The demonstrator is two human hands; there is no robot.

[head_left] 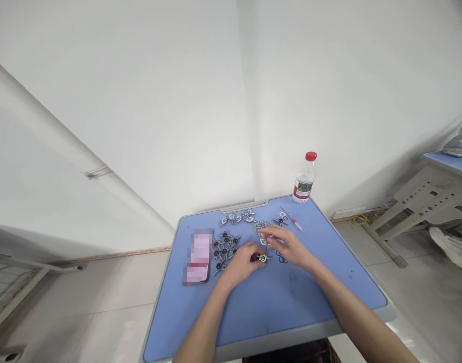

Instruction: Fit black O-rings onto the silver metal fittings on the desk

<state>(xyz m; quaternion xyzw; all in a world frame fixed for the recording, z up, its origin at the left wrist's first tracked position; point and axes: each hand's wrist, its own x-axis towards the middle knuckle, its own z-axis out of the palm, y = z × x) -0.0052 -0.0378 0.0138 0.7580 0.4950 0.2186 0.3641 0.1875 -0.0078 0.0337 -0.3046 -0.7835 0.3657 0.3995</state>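
Observation:
My left hand (243, 261) rests on the blue desk (276, 302) with its fingers curled round a small metal fitting with a black part (262, 258). My right hand (287, 244) is just to the right of it, fingers pinched on a small silvery piece (267, 241) above that fitting. Several more metal fittings with black centres (225, 248) lie in a loose group left of my hands. Another heap of silvery parts (249, 219) lies behind them. A few dark rings (282, 259) lie by my right hand.
A phone, blurred out, (198, 257) lies at the desk's left side. A small red-handled screwdriver (293, 220) and a red-capped water bottle (304, 179) stand at the far right corner. A white wall is close behind; another desk (446, 166) stands at the right.

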